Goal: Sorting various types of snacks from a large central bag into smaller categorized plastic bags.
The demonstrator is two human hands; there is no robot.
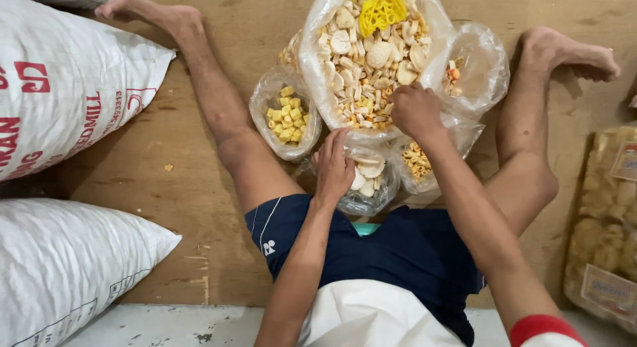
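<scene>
The grip of the right hand [415, 108] is curled downward, fingertips buried in the mixed pale crackers at the near edge of the large clear plastic bag of assorted raw crackers [371, 55]; whether the fingers pinch a piece cannot be told, since the back of the hand hides them. The grip of the left hand [334, 166] is loosely bent, fingers resting on the rim of the small clear plastic bag of round white crackers [368, 178], which sits on the floor between the person's thighs, just in front of the dark blue shorts [398, 247]. It cannot be told whether this hand holds a cracker. The large bag stands directly beyond both hands, between the spread bare legs, with a yellow lattice-shaped cracker [381, 12] lying on top of its contents. To its left, touching it, is a small clear bag of yellow tube-shaped crackers [286, 115]. To its right is a nearly empty clear bag with a few orange pieces [474, 68]. Below the right wrist lies a clear bag of small orange-yellow ring crackers [417, 162]. Two white woven sacks [60, 81] rest on the brown wooden floor [166, 188] at the far left.
</scene>
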